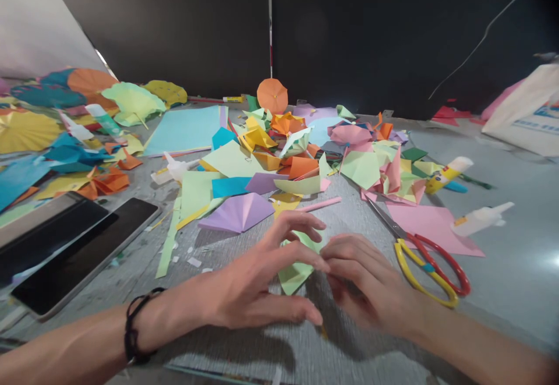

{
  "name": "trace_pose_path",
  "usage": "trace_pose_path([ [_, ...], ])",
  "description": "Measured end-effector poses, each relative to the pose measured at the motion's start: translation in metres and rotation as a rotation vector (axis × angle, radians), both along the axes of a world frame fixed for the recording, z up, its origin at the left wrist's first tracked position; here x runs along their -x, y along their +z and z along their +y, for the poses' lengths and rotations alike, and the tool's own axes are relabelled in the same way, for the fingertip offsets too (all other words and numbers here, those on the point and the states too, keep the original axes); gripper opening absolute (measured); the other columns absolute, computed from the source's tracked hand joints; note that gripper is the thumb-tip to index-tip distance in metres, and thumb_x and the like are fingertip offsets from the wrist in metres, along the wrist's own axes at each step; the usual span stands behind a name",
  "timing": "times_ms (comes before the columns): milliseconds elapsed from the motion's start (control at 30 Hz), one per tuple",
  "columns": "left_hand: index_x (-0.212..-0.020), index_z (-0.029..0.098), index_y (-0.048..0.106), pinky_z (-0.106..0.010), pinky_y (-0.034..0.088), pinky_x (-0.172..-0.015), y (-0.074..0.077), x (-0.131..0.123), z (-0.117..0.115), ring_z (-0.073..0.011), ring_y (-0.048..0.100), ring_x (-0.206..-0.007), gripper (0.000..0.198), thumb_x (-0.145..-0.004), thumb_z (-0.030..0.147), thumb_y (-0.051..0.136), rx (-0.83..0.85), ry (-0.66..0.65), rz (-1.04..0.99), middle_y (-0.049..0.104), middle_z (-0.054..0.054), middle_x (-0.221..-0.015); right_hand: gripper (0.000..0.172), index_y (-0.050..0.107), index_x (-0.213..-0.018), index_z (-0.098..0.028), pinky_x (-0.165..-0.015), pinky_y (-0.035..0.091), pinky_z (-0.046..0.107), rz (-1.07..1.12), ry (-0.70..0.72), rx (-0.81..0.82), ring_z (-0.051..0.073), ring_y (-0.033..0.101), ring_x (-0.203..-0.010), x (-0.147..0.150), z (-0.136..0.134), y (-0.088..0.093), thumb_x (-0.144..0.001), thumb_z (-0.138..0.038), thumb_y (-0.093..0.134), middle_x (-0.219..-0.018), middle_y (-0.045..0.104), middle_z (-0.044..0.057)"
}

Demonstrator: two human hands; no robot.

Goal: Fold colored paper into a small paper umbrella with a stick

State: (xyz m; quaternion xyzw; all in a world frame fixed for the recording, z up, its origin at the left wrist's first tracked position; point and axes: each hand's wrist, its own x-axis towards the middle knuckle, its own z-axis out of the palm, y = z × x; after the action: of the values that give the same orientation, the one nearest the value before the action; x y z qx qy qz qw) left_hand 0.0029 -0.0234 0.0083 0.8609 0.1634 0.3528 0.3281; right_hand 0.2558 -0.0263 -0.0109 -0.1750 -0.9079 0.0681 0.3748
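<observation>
The left hand [257, 274] comes in from the lower left of the frame, with a black cord bracelet [136, 325] on its wrist. Its fingers [294, 229] are spread and arched over a folded pale green paper [294, 277], which sits low and just right of centre in the frame, on the grey surface [515, 297]. The right hand [367, 280] comes in from the lower right, its fingers [345, 254] pressed together at the paper's right side, almost meeting the left fingertips. Whether they pinch the paper, I cannot tell; the two hands hide much of it.

Red-and-yellow-handled scissors [430, 271] lie just right of the right hand, their blades resting by a pink paper sheet [430, 228]. Beyond them are a white glue bottle [480, 219] and a yellow glue tube [445, 175]. A purple folded paper fan [238, 213] and a pink stick [318, 203] lie just above the hands, below a heap of coloured paper scraps [279, 158]. Two black tablets [82, 251] lie at the left edge, and more paper fans [26, 131] are piled at the upper left.
</observation>
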Motion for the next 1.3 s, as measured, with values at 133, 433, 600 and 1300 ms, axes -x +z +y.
trace_pose_path([
  [133, -0.107, 0.018, 0.067, -0.037, 0.05, -0.114, 0.001, 0.0, 0.001, -0.0241, 0.053, -0.135, 0.011, -0.098, 0.022, 0.072, -0.009, -0.001, 0.02, 0.051, -0.012, -0.135, 0.028, 0.059, -0.115, -0.013, -0.092, 0.057, 0.041, -0.016, 0.01, 0.01, 0.024, 0.065, -0.106, -0.001, 0.0, 0.0, -0.091, 0.001, 0.056, -0.102, 0.072, 0.012],
  [433, -0.099, 0.013, 0.072, -0.029, 0.055, -0.101, 0.002, -0.002, 0.0, -0.022, 0.063, -0.122, 0.009, -0.102, 0.016, 0.063, -0.038, 0.006, 0.065, 0.058, -0.015, -0.128, 0.027, 0.06, -0.116, -0.012, -0.093, 0.057, 0.041, -0.018, 0.016, -0.006, 0.024, 0.066, -0.105, -0.002, 0.0, -0.001, -0.092, 0.001, 0.057, -0.102, 0.073, 0.012],
  [600, -0.095, 0.016, 0.072, -0.03, 0.057, -0.101, 0.002, -0.003, -0.001, -0.0222, 0.062, -0.123, 0.009, -0.098, 0.025, 0.072, -0.098, 0.036, 0.034, 0.056, -0.013, -0.127, 0.026, 0.061, -0.114, -0.012, -0.095, 0.058, 0.043, -0.029, 0.026, -0.031, 0.023, 0.068, -0.102, -0.002, 0.0, 0.0, -0.091, 0.0, 0.058, -0.103, 0.074, 0.012],
  [1300, -0.067, 0.014, 0.058, -0.034, 0.054, -0.095, -0.005, -0.003, -0.002, -0.0217, 0.066, -0.106, 0.041, -0.094, 0.04, 0.076, -0.33, 0.039, 0.014, 0.063, -0.012, -0.115, 0.024, 0.067, -0.114, -0.018, -0.088, 0.059, 0.024, 0.112, 0.179, 0.494, 0.014, 0.069, -0.096, 0.008, -0.023, 0.01, -0.095, -0.004, 0.066, -0.1, 0.074, 0.005],
])
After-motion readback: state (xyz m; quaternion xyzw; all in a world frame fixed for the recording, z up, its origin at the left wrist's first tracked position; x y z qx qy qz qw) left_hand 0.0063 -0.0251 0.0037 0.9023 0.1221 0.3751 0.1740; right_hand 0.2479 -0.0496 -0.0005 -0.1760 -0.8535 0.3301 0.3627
